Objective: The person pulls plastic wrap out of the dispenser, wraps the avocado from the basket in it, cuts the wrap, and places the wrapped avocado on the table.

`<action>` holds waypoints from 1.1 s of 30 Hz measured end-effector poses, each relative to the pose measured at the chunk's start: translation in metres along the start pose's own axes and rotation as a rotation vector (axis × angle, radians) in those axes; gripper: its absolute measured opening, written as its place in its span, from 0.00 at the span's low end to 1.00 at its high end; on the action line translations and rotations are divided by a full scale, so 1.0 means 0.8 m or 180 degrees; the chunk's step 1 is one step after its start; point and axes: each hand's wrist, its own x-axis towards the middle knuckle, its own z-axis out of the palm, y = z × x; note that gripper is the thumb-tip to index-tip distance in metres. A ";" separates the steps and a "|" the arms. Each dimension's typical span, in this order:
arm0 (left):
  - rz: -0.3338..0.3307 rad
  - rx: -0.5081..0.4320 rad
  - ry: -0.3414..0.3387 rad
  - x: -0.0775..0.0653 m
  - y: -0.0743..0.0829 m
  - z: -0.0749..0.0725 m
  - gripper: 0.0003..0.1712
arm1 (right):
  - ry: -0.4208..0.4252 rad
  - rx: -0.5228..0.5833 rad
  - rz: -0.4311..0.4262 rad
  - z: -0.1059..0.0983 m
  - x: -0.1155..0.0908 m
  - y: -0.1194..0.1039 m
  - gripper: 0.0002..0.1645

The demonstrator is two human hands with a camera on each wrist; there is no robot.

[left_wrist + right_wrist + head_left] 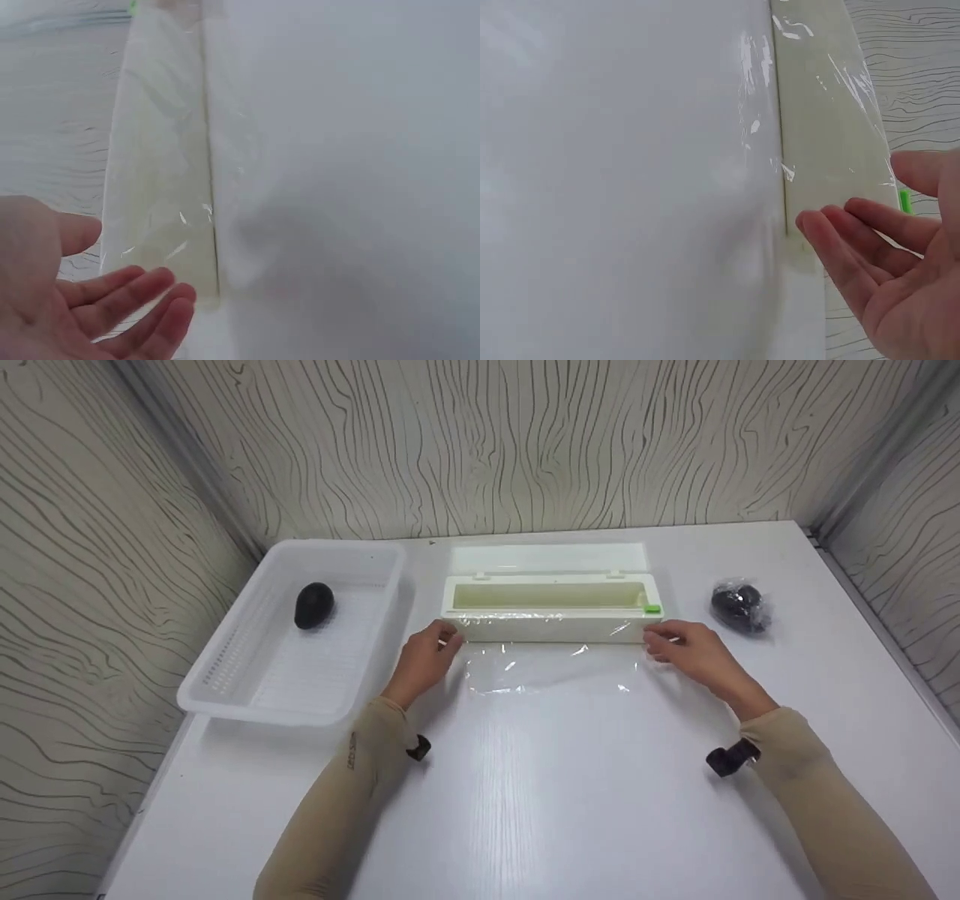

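Observation:
A white cling film dispenser (555, 630) lies across the table with its lid (547, 558) tipped back. Clear cling film (551, 667) hangs over its front and spreads on the tabletop. At the dispenser's left end is my left hand (431, 656), its thumb apart from loosely bent fingers (176, 319). By the right end, below a green slider (652, 609), my right hand (694, 652) has its thumb (915, 169) away from its fairly straight fingers. Neither hand visibly pinches anything; whether the fingertips touch the film or the dispenser, I cannot tell.
To the left stands a white plastic basket (292, 716) with a dark, egg-shaped fruit (314, 605), perhaps an avocado, inside. A similar dark fruit in clear film (741, 606) lies at the right. Patterned wall panels (525, 450) enclose the table's back and sides.

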 end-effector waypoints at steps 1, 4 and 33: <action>-0.0116 -0.0211 -0.0051 0.004 0.000 0.001 0.17 | -0.0001 0.0240 0.0056 0.002 0.004 -0.001 0.31; -0.0382 -0.0784 -0.0128 0.014 0.002 0.005 0.18 | 0.0027 0.0829 0.0137 0.008 0.015 -0.002 0.31; -0.0370 -0.2508 0.0144 0.048 0.029 0.004 0.12 | 0.0463 0.2633 -0.0318 0.019 0.030 -0.015 0.11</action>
